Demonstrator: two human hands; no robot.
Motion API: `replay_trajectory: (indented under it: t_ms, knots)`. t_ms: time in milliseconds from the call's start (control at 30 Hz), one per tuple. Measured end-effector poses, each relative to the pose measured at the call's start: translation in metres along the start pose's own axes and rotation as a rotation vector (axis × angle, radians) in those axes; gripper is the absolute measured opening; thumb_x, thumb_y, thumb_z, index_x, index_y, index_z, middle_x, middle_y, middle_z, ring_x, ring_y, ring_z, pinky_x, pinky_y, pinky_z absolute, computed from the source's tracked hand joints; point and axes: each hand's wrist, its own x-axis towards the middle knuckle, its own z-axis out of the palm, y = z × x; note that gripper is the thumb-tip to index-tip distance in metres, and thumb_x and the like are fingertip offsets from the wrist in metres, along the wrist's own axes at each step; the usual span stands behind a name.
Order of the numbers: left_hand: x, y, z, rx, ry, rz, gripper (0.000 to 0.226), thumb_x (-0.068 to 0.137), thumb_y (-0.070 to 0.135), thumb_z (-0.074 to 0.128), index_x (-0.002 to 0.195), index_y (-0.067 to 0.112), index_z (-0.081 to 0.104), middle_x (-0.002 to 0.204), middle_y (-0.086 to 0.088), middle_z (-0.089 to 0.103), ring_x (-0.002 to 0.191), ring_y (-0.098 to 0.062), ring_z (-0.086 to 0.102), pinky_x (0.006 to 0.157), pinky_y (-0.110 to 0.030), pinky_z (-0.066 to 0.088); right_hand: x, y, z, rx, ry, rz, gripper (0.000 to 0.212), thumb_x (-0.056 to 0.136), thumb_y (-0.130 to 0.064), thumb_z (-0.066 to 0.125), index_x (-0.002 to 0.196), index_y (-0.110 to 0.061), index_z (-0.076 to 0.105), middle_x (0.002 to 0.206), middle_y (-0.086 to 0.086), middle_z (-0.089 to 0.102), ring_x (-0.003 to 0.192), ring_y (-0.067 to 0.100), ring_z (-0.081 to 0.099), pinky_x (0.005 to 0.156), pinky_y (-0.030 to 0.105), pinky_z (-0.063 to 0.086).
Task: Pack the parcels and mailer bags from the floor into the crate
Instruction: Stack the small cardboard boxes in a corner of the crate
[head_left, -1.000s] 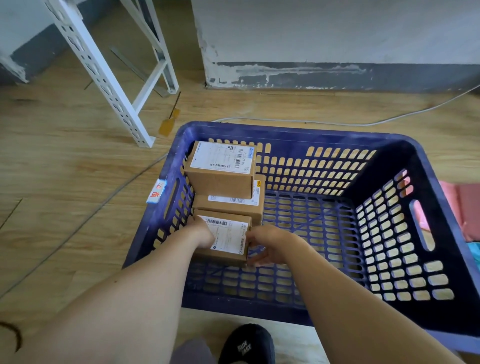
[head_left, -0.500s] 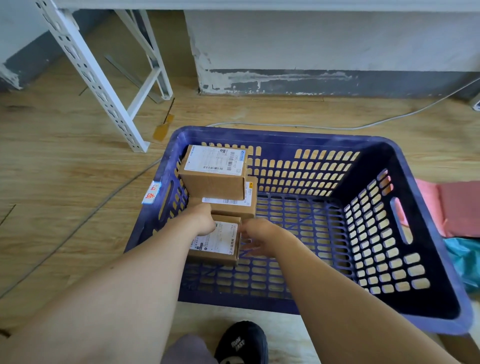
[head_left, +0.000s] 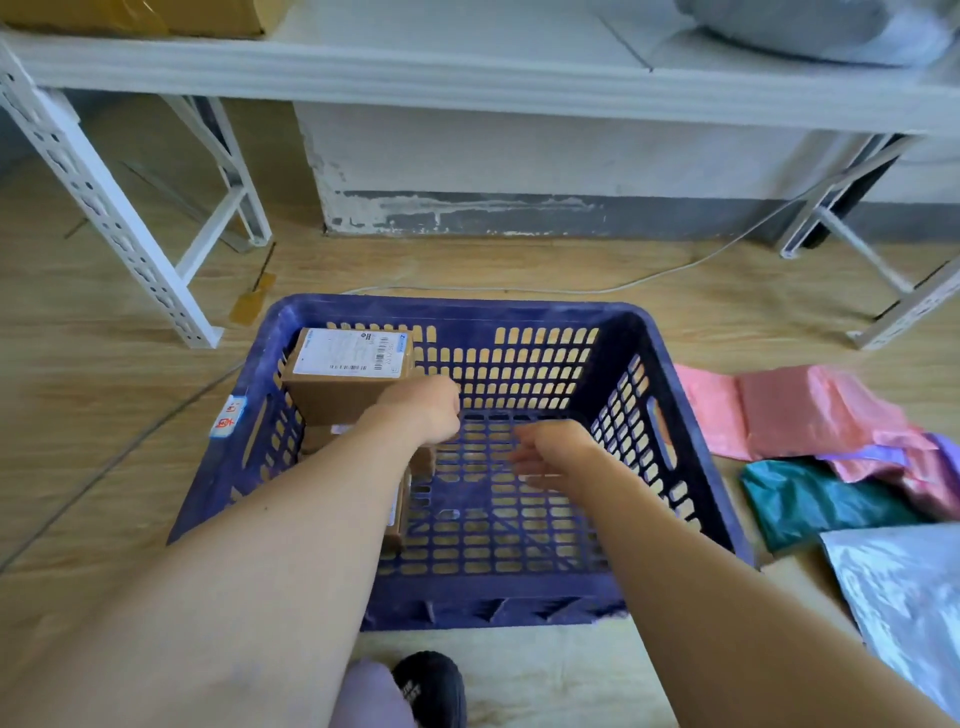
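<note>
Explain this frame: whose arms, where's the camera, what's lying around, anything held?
No machine here: a person's bare arms, filmed by a wide-angle camera worn on the head, looking down. A blue crate stands on the wooden floor, with cardboard parcels stacked along its left side. Pink, teal and silver mailer bags lie on the floor to its right. The right hand hangs open over the crate, holding nothing. The left hand is beside the top parcel; its fingers are hidden, so contact is unclear.
</note>
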Motion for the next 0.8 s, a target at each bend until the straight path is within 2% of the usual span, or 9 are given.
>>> replay_trajectory:
  t_ms: [67,167,233,333,433,567,667,800]
  knots:
    - [0.001,0.03,-0.005,-0.027,0.017,0.072,0.022,0.089,0.013,0.053,0.106,0.017,0.066,0.108,-0.003,0.065,0.099,-0.022,0.061,0.089,-0.039,0.052,-0.011,0.0,-0.027,0.063,0.047,-0.017,0.027,0.098,-0.014,0.044,0.119,-0.004,0.057,0.08,0.005,0.061,0.062,0.014,0.055,0.074,0.032,0.05]
    - [0.002,0.076,-0.011,-0.102,0.055,0.172,0.022,0.09,0.015,0.051,0.107,0.02,0.066,0.115,0.0,0.064,0.102,-0.023,0.06,0.09,-0.039,0.051,-0.027,0.002,-0.06,0.111,0.073,-0.04,0.025,0.098,-0.017,0.044,0.118,-0.007,0.055,0.088,0.007,0.063,0.065,0.014,0.055,0.087,0.035,0.051]
    - [-0.001,0.111,-0.014,-0.148,0.111,0.225,0.023,0.091,0.014,0.049,0.106,0.02,0.066,0.116,0.0,0.064,0.101,-0.024,0.061,0.086,-0.036,0.051,-0.037,0.007,-0.082,0.154,0.089,-0.094,0.026,0.098,-0.017,0.046,0.12,-0.009,0.056,0.094,0.01,0.063,0.067,0.016,0.056,0.077,0.032,0.051]
    - [-0.008,0.159,-0.013,-0.214,0.193,0.304,0.024,0.092,0.017,0.049,0.111,0.022,0.063,0.12,0.002,0.063,0.105,-0.024,0.06,0.082,-0.033,0.048,-0.05,0.017,-0.115,0.185,0.128,-0.189,0.019,0.097,-0.01,0.044,0.11,-0.011,0.058,0.078,0.009,0.061,0.062,0.016,0.054,0.061,0.025,0.044]
    - [-0.015,0.203,-0.006,-0.234,0.219,0.404,0.023,0.091,0.017,0.05,0.11,0.022,0.062,0.117,0.001,0.064,0.104,-0.023,0.06,0.073,-0.029,0.041,-0.066,0.025,-0.158,0.156,0.179,-0.254,0.022,0.093,0.0,0.044,0.105,-0.01,0.059,0.075,0.008,0.061,0.062,0.016,0.055,0.06,0.024,0.044]
    - [-0.018,0.24,0.005,-0.218,0.195,0.487,0.025,0.086,0.015,0.051,0.106,0.024,0.063,0.113,0.002,0.064,0.101,-0.021,0.059,0.072,-0.027,0.041,-0.08,0.036,-0.212,0.086,0.28,-0.271,0.022,0.092,-0.002,0.044,0.099,-0.012,0.063,0.079,0.005,0.065,0.066,0.015,0.06,0.064,0.024,0.046]
    - [-0.018,0.261,0.012,-0.198,0.16,0.559,0.025,0.087,0.015,0.052,0.109,0.021,0.063,0.116,0.001,0.062,0.105,-0.021,0.057,0.075,-0.026,0.041,-0.084,0.049,-0.246,0.064,0.348,-0.259,0.024,0.092,-0.002,0.047,0.104,-0.011,0.065,0.078,0.003,0.066,0.066,0.014,0.062,0.068,0.025,0.049]
    - [-0.018,0.287,0.025,-0.148,0.163,0.581,0.028,0.089,0.015,0.049,0.113,0.021,0.061,0.123,-0.001,0.057,0.109,-0.023,0.055,0.085,-0.032,0.047,-0.085,0.07,-0.284,-0.028,0.445,-0.274,0.026,0.09,0.004,0.046,0.102,-0.01,0.065,0.076,0.005,0.063,0.06,0.012,0.057,0.059,0.019,0.046]
